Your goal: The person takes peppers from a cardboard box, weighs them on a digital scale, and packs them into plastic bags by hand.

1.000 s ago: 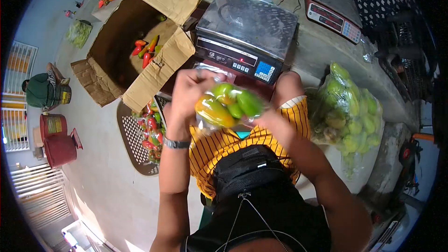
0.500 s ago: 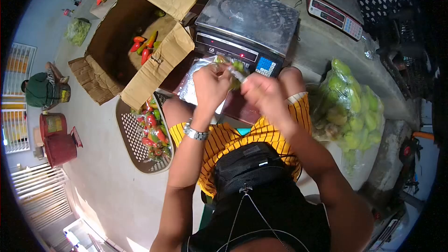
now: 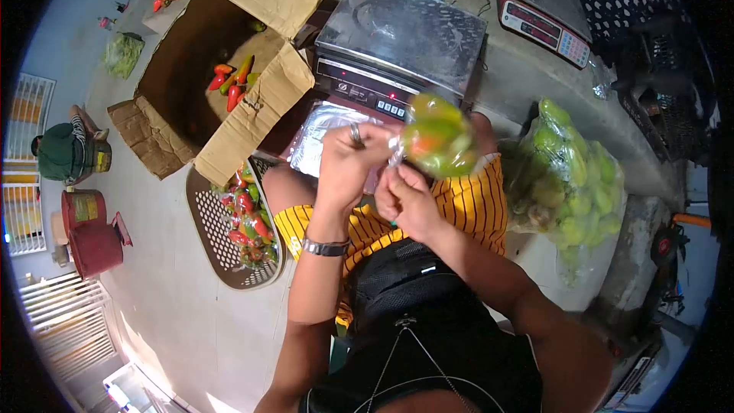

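Note:
A clear plastic bag of green and orange-red peppers [image 3: 440, 138] is held up over my lap, slightly blurred. My left hand [image 3: 348, 157], with a ring and a wristwatch, pinches the bag's twisted neck. Just below, my right hand [image 3: 409, 199] has its fingers curled in at the same neck. Beyond my hands lies a shiny stack of plastic bags [image 3: 325, 130], in front of a digital scale [image 3: 401, 34] with a bare metal pan.
An open cardboard box [image 3: 172, 69] holds several loose peppers; below it, a perforated basket [image 3: 210, 233] contains bagged peppers. A large bag of green vegetables [image 3: 577, 191] rests at right. A second scale [image 3: 543, 23] stands on the ledge. A person [image 3: 65, 149] sits far left.
The bag of peppers has swung up and right, from beside the scale to above my lap. My right hand has come down and left, to the bag's neck.

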The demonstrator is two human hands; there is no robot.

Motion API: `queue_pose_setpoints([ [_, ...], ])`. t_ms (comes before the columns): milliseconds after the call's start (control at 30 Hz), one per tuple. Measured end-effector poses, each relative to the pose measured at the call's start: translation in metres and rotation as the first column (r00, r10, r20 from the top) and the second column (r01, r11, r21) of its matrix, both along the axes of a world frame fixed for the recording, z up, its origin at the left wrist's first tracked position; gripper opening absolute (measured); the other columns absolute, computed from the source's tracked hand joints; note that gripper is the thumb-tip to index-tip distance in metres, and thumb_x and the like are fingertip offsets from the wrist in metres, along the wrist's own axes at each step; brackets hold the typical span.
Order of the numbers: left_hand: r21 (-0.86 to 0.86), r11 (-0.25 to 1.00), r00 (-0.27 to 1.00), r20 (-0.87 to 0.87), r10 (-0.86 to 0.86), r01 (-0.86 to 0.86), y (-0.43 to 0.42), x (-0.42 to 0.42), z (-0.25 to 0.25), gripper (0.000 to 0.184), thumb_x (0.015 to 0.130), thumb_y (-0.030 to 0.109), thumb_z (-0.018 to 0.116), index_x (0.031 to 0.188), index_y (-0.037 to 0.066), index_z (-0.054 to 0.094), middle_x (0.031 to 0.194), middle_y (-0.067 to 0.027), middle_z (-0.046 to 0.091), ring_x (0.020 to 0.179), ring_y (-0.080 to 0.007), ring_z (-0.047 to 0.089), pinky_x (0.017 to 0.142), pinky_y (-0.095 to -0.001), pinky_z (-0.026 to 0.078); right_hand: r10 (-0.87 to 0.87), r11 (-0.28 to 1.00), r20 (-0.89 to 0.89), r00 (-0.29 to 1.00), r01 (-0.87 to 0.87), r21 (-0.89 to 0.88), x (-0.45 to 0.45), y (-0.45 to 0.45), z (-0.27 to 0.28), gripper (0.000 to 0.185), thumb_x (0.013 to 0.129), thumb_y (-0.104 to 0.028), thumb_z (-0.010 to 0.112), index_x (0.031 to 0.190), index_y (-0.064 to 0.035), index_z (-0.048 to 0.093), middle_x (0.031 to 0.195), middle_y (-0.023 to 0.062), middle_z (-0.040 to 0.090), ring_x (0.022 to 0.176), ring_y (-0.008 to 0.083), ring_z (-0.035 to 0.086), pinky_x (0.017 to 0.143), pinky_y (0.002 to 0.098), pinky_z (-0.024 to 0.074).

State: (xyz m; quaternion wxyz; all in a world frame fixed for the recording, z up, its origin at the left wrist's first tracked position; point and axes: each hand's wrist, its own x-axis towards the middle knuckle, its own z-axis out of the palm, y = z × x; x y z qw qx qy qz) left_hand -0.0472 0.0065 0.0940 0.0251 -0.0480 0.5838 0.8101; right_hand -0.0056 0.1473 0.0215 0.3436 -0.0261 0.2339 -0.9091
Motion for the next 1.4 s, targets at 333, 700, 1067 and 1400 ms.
queue_pose_setpoints([
  [333,-0.390,0.831,0.917,-0.135,0.375,-0.397,0.000,0.003,-0.008,0.015,0.090,0.008,0.076,0.097,-0.005,0.076,0.093,-0.0112,0.078,0.075,-0.0118,0.067,0.069,-0.0255,0.053,0.120,0.345,-0.715,0.689,0.646,0.681,-0.014,-0.013,0.057,0.024,0.105,-0.017,0.055,0.097,0.0013,0.067,0.069,0.0047,0.063,0.059,0.0111,0.060,0.055,0.0284,0.0471],
  [700,-0.292,0.928,0.969,-0.006,-0.246,0.233,-0.051,0.013,-0.020,0.015,0.093,0.005,0.073,0.104,-0.003,0.076,0.100,-0.0123,0.077,0.091,-0.0155,0.072,0.085,-0.0288,0.057,0.197,0.488,-0.838,0.510,0.690,0.535,-0.054,0.030,0.054,0.008,0.094,-0.001,0.065,0.096,0.0044,0.070,0.083,0.0099,0.071,0.072,0.0156,0.067,0.065,0.0280,0.0510],
  [1067,-0.647,0.761,0.956,-0.200,-0.215,0.036,-0.016,0.019,-0.022,0.015,0.093,0.005,0.070,0.106,-0.002,0.072,0.096,-0.0119,0.072,0.091,-0.0236,0.067,0.083,-0.0347,0.052,0.248,0.411,-0.875,0.416,0.772,0.484,-0.058,0.023,0.066,0.004,0.092,0.005,0.063,0.093,0.0052,0.067,0.083,0.0114,0.070,0.073,0.0170,0.067,0.068,0.0288,0.0518],
  [1400,0.287,0.949,0.989,0.104,0.105,-0.131,0.001,0.022,-0.048,0.014,0.102,0.003,0.060,0.109,-0.004,0.070,0.103,-0.0063,0.074,0.084,-0.0076,0.065,0.074,-0.0223,0.054,0.242,0.309,-0.844,0.480,0.786,0.535,-0.061,0.022,0.079,0.006,0.088,-0.003,0.075,0.088,0.0011,0.072,0.075,0.0066,0.062,0.058,0.0139,0.058,0.054,0.0275,0.0446],
])
